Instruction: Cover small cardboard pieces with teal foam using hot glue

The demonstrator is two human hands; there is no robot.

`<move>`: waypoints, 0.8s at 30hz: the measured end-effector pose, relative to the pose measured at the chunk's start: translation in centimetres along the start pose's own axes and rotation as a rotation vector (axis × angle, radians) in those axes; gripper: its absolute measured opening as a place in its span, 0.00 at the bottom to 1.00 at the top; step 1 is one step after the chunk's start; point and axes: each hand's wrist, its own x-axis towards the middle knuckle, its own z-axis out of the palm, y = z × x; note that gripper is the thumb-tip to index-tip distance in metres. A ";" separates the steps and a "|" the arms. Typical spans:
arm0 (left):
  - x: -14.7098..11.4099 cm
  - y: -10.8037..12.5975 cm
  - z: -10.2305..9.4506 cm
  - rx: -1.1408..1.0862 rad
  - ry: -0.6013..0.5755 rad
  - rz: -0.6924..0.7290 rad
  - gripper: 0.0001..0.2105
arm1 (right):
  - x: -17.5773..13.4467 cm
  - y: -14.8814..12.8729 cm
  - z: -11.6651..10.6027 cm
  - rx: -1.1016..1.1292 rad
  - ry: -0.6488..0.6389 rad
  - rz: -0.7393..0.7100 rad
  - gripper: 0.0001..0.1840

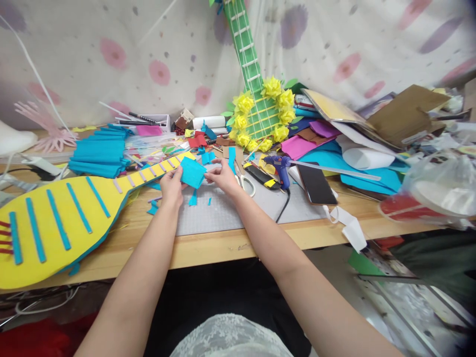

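A roughly square piece of blue crepe paper (192, 172) is held up over the cutting mat (208, 218). My left hand (171, 188) grips its left edge between thumb and fingers. At the paper's right edge, my right hand (224, 178) has thumb and fingertips pinched together on it. Small blue paper scraps (193, 198) lie on the mat below. White-handled scissors (248, 186) rest just right of my right hand, partly hidden by it. Left of my hands lies a yellow lute-shaped craft piece (74, 213) with blue strips, its neck reaching behind my left hand.
A blue glue gun (281, 168) with a long glue stick, a black-and-yellow cutter (263, 177) and a phone (317, 183) lie right. A green instrument model with yellow flowers (260, 111) leans at the back. Folded blue paper (98, 151) sits left; a plastic-wrapped bucket (427, 198) stands far right.
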 end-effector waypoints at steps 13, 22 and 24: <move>-0.4 0.8 -0.7 0.011 -0.315 -0.146 0.11 | -0.4 -3.4 -4.8 -0.852 0.193 0.024 0.09; -0.5 0.8 -0.4 -0.099 -0.254 -0.181 0.11 | -3.6 -4.9 -5.9 -1.554 -0.076 0.260 0.30; -0.5 0.8 -0.4 -0.104 -0.263 -0.183 0.11 | -3.9 -4.6 -5.7 -1.554 -0.049 0.251 0.32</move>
